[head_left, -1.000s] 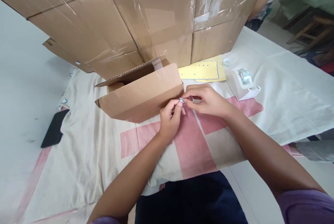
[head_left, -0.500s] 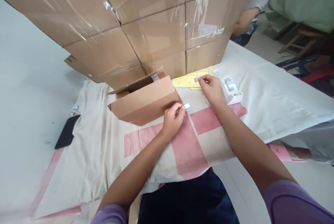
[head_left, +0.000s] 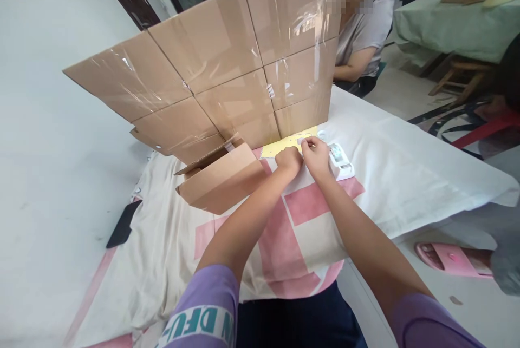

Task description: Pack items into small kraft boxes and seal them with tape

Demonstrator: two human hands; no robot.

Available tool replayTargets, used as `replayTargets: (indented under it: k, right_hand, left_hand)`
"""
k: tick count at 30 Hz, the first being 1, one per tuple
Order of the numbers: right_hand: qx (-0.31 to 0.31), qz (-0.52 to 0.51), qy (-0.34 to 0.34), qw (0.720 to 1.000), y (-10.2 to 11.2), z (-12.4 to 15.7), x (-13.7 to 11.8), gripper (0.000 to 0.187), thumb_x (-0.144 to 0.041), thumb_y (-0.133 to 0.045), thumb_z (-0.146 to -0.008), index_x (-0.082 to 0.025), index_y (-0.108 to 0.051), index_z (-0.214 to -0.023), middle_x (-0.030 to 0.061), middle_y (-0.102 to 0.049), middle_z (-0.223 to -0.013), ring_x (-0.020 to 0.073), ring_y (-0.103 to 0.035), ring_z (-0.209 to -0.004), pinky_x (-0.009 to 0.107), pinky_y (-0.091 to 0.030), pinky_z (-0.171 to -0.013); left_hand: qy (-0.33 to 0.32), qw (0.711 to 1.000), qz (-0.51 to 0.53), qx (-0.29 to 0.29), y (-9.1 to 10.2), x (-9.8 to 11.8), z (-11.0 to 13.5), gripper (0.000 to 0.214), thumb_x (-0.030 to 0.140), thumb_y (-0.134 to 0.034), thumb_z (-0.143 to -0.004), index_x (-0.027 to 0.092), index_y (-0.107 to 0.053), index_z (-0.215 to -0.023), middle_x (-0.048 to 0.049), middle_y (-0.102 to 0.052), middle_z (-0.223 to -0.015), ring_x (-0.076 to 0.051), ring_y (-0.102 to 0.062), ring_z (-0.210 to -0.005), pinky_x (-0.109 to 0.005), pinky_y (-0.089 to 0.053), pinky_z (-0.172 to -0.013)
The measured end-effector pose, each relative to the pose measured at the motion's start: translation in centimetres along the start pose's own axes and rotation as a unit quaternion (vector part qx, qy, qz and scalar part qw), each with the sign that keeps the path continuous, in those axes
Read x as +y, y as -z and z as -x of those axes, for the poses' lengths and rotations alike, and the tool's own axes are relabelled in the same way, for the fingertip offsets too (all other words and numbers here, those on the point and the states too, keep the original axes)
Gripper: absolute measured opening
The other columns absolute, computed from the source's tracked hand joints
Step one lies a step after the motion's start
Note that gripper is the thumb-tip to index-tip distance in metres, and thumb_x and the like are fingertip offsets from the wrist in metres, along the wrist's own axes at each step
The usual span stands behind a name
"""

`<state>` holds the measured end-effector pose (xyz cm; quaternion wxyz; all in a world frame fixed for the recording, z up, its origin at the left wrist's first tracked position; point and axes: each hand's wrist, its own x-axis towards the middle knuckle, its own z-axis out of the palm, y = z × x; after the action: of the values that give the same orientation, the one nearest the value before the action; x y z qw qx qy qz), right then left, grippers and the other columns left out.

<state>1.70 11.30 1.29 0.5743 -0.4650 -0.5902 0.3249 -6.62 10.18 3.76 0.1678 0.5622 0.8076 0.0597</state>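
My left hand (head_left: 289, 161) and my right hand (head_left: 316, 155) meet over a yellow sheet (head_left: 280, 147) lying at the foot of a stack of taped cardboard boxes (head_left: 227, 66). The right hand's fingertips pinch a small white piece (head_left: 301, 141) just above the sheet. My left hand is curled closed beside it, its fingers hidden from me, so what it holds cannot be made out. A white tape dispenser (head_left: 340, 161) stands right of my right hand. An open cardboard box (head_left: 221, 177) lies on its side left of my hands.
A white and pink cloth (head_left: 406, 175) covers the table. A black flat object (head_left: 122, 224) lies near the cloth's left edge. A person in a grey shirt (head_left: 363, 28) sits behind the boxes. A pink slipper (head_left: 447, 259) is on the floor at right.
My left hand moved from the open box's edge forward to the yellow sheet, joining my right hand. The camera tilted up, showing the whole box stack and the seated person.
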Motion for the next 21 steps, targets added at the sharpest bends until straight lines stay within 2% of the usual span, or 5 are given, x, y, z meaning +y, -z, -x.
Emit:
replayTargets:
  k: [4,8,12,16,21]
  right_hand:
    - [-0.006,-0.017,0.002,1.000,0.1,0.1,-0.3,0.021,-0.035,-0.055,-0.085,-0.020,-0.066,-0.074,0.0040,-0.071,-0.072,0.0192,-0.061,-0.068,0.032,-0.047,-0.069]
    - [-0.012,-0.028,-0.003,1.000,0.2,0.0,-0.5,0.022,-0.036,-0.057,-0.085,-0.019,-0.069,-0.080,0.0049,-0.072,-0.076,0.0183,-0.060,-0.066,0.031,-0.046,-0.066]
    - [-0.031,-0.051,-0.035,0.998,-0.1,0.3,-0.5,0.020,-0.035,-0.059,-0.082,-0.019,-0.071,-0.085,0.0039,-0.070,-0.077,0.0162,-0.057,-0.059,0.029,-0.043,-0.059]
    - [-0.077,-0.062,-0.035,0.994,-0.8,1.2,-0.7,0.019,-0.030,-0.057,-0.080,-0.020,-0.070,-0.088,0.0031,-0.069,-0.079,0.0148,-0.055,-0.056,0.029,-0.042,-0.057]
    - [-0.129,-0.044,0.008,0.991,-1.4,2.0,-0.7,0.021,-0.030,-0.057,-0.080,-0.019,-0.073,-0.088,0.0034,-0.071,-0.078,0.0129,-0.048,-0.051,0.029,-0.039,-0.055]
  left_hand:
    - [-0.015,0.998,-0.050,0.034,0.7,-0.1,0.7,0.032,0.041,-0.064,-0.097,0.016,-0.066,-0.117,-0.0081,-0.069,-0.117,-0.020,-0.068,-0.103,-0.043,-0.059,-0.092]
    - [-0.067,0.988,-0.066,0.124,2.4,-1.6,6.0,0.025,0.036,-0.053,-0.102,0.018,-0.069,-0.108,-0.0064,-0.072,-0.095,-0.020,-0.068,-0.089,-0.038,-0.055,-0.084]
    - [-0.096,0.960,-0.052,0.257,6.5,-7.2,13.1,0.033,0.043,-0.041,-0.105,0.026,-0.069,-0.109,-0.0051,-0.072,-0.104,-0.021,-0.066,-0.099,-0.035,-0.048,-0.084]
    - [-0.110,0.893,-0.028,0.436,11.9,-13.6,15.0,0.031,0.043,-0.059,-0.095,0.021,-0.069,-0.114,-0.0100,-0.067,-0.112,-0.029,-0.059,-0.111,-0.045,-0.045,-0.101]
    - [-0.161,0.935,0.072,0.309,14.4,-16.5,12.3,0.021,0.037,-0.065,-0.091,0.029,-0.074,-0.109,-0.0043,-0.067,-0.123,-0.027,-0.060,-0.120,-0.048,-0.043,-0.111]
